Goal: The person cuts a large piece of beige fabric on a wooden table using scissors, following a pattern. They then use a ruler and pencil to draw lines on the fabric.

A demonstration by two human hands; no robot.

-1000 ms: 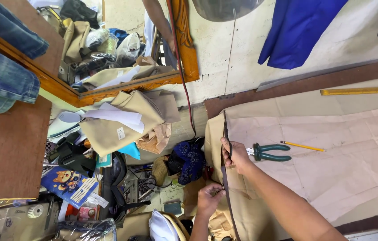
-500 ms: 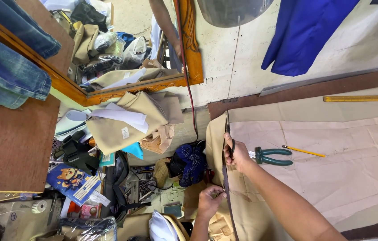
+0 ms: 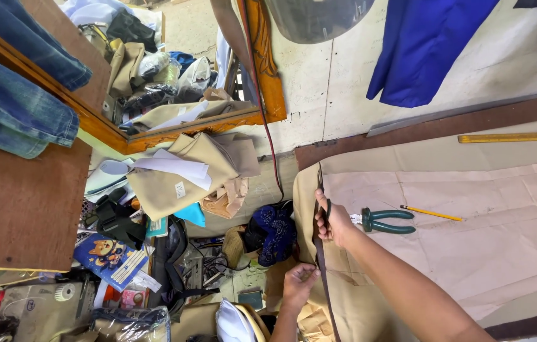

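Head view: pliers (image 3: pixel 385 221) beside right hand (image 3: pixel 332 223).

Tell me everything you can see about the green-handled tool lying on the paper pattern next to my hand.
The green-handled pliers look like metal with two green-coated handles, slightly spread and pointing away from the hand. The short grey head is partly hidden behind the right hand, so whether the hand touches it cannot be told. They lie flat on the pale paper pattern spread over tan cloth, near the table edge. A yellow pencil lies just beyond the handles, apart from them.
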